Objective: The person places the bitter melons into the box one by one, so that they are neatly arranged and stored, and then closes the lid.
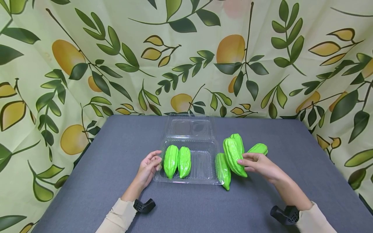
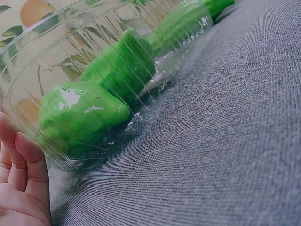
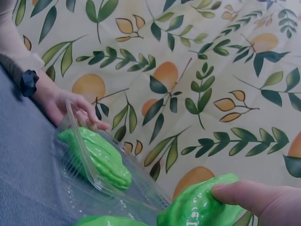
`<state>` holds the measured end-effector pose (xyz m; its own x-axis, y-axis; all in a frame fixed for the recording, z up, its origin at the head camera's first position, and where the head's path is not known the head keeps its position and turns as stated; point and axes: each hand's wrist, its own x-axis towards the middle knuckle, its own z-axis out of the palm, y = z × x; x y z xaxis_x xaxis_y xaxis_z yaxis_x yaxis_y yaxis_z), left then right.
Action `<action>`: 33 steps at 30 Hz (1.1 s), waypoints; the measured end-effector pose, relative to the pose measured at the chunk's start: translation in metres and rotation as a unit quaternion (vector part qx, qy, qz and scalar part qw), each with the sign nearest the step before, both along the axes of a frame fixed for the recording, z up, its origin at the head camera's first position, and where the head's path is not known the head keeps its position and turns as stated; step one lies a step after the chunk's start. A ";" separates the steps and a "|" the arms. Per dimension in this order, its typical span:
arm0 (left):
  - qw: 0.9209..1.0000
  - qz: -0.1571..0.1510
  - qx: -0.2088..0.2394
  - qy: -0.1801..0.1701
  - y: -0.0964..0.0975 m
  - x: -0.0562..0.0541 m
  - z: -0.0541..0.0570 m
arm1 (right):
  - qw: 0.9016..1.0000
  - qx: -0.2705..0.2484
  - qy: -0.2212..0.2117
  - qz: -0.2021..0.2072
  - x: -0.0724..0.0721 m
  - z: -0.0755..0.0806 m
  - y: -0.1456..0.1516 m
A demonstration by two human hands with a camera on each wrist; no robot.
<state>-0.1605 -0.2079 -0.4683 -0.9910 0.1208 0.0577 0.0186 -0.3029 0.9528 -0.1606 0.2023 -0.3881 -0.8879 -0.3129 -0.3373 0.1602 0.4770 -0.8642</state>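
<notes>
A clear plastic clamshell box (image 1: 204,161) lies with its lid folded back, and two bumpy green bitter melons (image 1: 170,161) sit side by side in its left part. My left hand (image 1: 149,168) holds the box's left rim; its fingers (image 2: 34,162) show against the wall in the left wrist view. To the right of the box, my right hand (image 1: 259,164) grips another bitter melon (image 1: 233,157) between thumb and fingers. In the right wrist view the thumb (image 3: 244,194) lies along that melon, while the other fingers are hidden.
A bitter melon (image 1: 222,170) lies against the box's right edge. Behind the held one is another melon (image 1: 238,142), and a further melon (image 1: 258,148) lies past the right fingers. The lid (image 1: 190,127) reaches toward the patterned curtain (image 1: 180,81) behind the grey table (image 1: 122,142).
</notes>
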 end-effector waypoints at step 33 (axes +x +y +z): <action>1.000 0.002 -0.007 -0.011 0.000 -0.001 -0.001 | 0.999 -0.047 0.002 0.010 -0.006 0.000 -0.044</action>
<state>-0.1617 -0.2075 -0.4690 -0.9926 0.1168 0.0341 -0.0012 -0.2897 0.9571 -0.1666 0.1579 -0.3880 -0.8826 -0.3608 -0.3014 0.1468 0.3976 -0.9057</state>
